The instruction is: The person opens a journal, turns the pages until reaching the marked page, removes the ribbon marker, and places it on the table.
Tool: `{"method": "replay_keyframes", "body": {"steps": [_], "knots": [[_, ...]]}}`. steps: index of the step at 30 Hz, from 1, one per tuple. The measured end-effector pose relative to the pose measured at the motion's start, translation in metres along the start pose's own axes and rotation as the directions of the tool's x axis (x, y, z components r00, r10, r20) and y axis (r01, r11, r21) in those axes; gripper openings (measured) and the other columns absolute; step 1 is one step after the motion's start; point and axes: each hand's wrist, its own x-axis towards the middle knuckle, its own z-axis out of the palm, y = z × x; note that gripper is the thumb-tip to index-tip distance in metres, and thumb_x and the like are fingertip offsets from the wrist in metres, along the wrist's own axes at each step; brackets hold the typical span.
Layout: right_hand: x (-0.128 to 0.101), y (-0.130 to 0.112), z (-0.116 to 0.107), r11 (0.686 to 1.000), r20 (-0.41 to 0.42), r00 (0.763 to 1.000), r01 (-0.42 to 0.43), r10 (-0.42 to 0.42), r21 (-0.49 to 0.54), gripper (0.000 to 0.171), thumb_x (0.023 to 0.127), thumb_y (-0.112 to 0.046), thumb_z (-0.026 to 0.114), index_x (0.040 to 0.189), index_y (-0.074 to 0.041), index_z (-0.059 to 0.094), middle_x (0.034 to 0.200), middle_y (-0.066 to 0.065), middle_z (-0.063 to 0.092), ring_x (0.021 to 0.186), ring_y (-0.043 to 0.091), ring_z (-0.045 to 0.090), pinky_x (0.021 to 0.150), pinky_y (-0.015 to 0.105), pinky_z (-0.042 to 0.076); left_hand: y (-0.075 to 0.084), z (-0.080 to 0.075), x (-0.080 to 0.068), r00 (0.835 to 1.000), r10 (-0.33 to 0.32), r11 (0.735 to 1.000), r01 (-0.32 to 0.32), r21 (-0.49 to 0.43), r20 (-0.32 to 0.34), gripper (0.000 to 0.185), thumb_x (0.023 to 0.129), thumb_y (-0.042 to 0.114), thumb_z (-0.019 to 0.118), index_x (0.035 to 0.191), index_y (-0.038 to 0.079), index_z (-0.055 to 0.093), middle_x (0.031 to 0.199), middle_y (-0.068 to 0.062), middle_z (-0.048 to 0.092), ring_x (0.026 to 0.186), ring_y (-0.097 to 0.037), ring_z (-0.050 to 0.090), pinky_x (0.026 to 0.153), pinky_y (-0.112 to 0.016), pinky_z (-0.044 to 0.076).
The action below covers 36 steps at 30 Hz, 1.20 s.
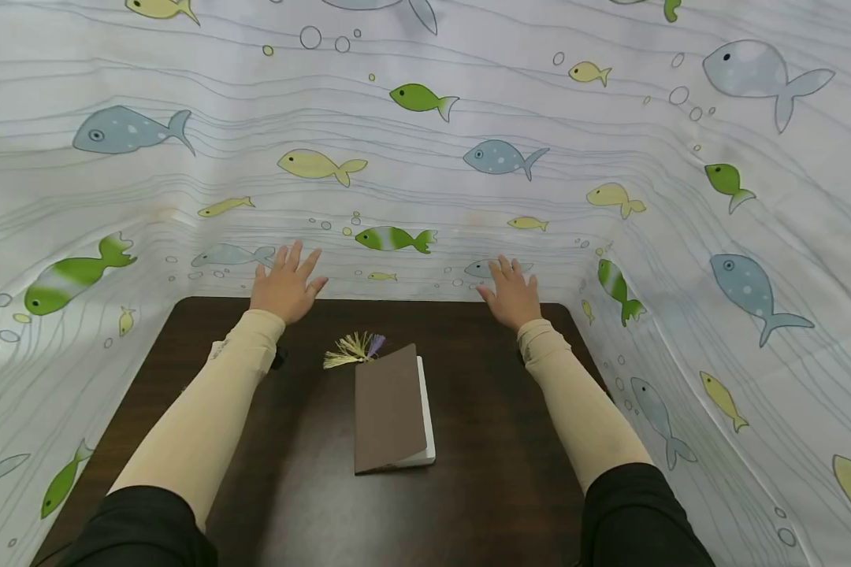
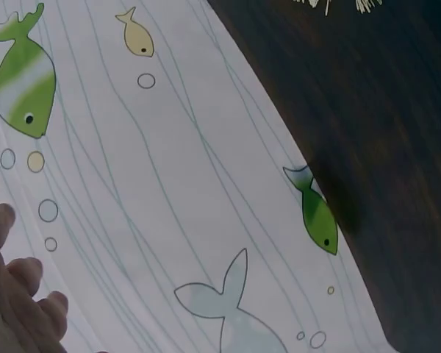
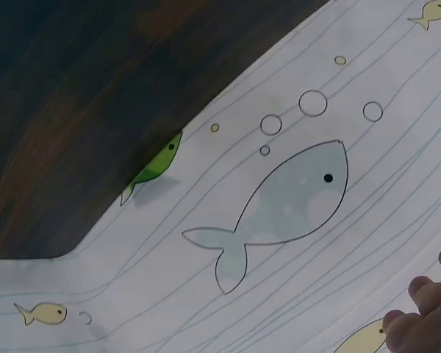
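My left hand [image 1: 287,285] reaches out over the table's far left edge with its fingers spread and nothing in them. Its fingertips [image 2: 29,276] show at the lower left of the left wrist view. Over the far right edge my right hand [image 1: 514,294] is spread the same way and holds nothing; a few of its fingers [image 3: 426,309] enter the right wrist view. Between the forearms lies a brown-covered notebook [image 1: 388,409], its cover slightly lifted and white pages showing at the right side. A tassel [image 1: 354,349] of pale yellow and purple threads spreads out at its top.
The dark wooden table [image 1: 468,504] has rounded far corners. White fabric [image 1: 425,197] printed with fish and wavy lines surrounds it at the back and both sides. A dark band [image 1: 280,358] sits at the left wrist.
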Motion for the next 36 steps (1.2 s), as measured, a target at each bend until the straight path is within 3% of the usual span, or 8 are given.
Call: {"method": "replay_keyframes", "body": {"steps": [3,5,10,15,23,27,31,36], "knots": [[-0.003,-0.003,0.005,1.0,0.01,1.0,0.011,-0.011,0.01,0.067,0.108,-0.046,0.045,0.162,-0.011,0.026,0.169,0.014,0.015,0.155,0.038,0.01,0.117,0.07,0.011,0.003,0.005,0.0,1.0,0.005,1.0,-0.005,-0.002,0.014,0.066,0.11,0.048,0.034,0.165,0.018,0.015,0.169,-0.019,0.007,0.153,-0.045,0.01,0.11,-0.077,0.014],[-0.005,-0.006,0.01,0.999,0.015,1.0,0.024,-0.024,0.031,0.067,0.108,-0.045,0.044,0.162,-0.01,0.026,0.169,0.015,0.017,0.154,0.039,0.014,0.118,0.067,0.015,0.005,0.008,-0.002,1.0,0.007,1.0,-0.007,-0.003,0.013,0.066,0.11,0.048,0.034,0.165,0.018,0.014,0.169,-0.019,0.009,0.149,-0.047,0.021,0.106,-0.075,0.028],[-0.018,-0.024,0.025,0.987,0.046,0.998,0.028,-0.035,0.156,0.059,0.108,-0.041,0.047,0.155,-0.006,0.04,0.161,0.017,0.035,0.144,0.037,0.04,0.111,0.055,0.038,0.013,0.021,-0.009,1.0,0.006,0.999,-0.005,-0.051,0.029,0.06,0.109,0.04,0.043,0.162,0.014,0.028,0.162,-0.021,0.032,0.124,-0.05,0.054,0.074,-0.062,0.053],[-0.04,-0.047,0.054,0.956,0.047,0.997,0.052,-0.068,0.289,0.04,0.108,-0.031,0.052,0.139,-0.007,0.06,0.131,0.01,0.066,0.109,0.026,0.066,0.092,0.045,0.053,0.027,0.039,-0.02,0.998,0.023,0.997,-0.018,-0.075,0.063,0.046,0.107,0.027,0.051,0.149,0.007,0.051,0.141,-0.023,0.058,0.098,-0.039,0.069,0.066,-0.052,0.056],[-0.092,-0.082,0.108,0.879,0.113,0.986,0.056,-0.124,0.474,0.032,0.107,-0.022,0.054,0.134,-0.008,0.064,0.109,0.006,0.072,0.082,0.015,0.064,0.072,0.035,0.053,0.043,0.071,-0.038,0.99,0.066,0.983,-0.044,-0.179,0.122,0.038,0.106,0.024,0.053,0.139,0.008,0.061,0.109,-0.015,0.073,0.053,-0.019,0.053,0.046,-0.035,0.039],[-0.112,-0.095,0.124,0.829,0.091,0.989,0.044,-0.114,0.557,0.027,0.107,-0.017,0.054,0.129,-0.008,0.066,0.095,0.001,0.07,0.07,0.011,0.056,0.065,0.028,0.049,0.059,0.083,-0.049,0.988,0.114,0.97,-0.088,-0.226,0.105,0.035,0.106,0.023,0.051,0.135,0.008,0.065,0.102,-0.011,0.074,0.053,-0.017,0.051,0.047,-0.034,0.038],[-0.127,-0.108,0.132,0.753,0.023,0.997,0.04,-0.073,0.656,0.024,0.105,-0.012,0.056,0.124,-0.005,0.068,0.09,0.0,0.068,0.067,0.009,0.054,0.062,0.026,0.047,0.087,0.087,-0.059,0.984,0.179,0.949,-0.172,-0.266,0.003,0.031,0.105,0.021,0.056,0.13,0.009,0.068,0.113,-0.011,0.074,0.071,-0.022,0.066,0.055,-0.039,0.05],[-0.139,-0.124,0.132,0.697,-0.004,0.996,0.066,-0.09,0.714,0.027,0.106,-0.011,0.054,0.128,-0.002,0.066,0.099,0.006,0.07,0.078,0.013,0.063,0.068,0.027,0.053,0.124,0.083,-0.071,0.948,0.296,0.902,-0.318,-0.291,-0.118,0.032,0.102,0.019,0.062,0.131,0.008,0.066,0.123,-0.013,0.067,0.106,-0.03,0.066,0.076,-0.045,0.057]]}}
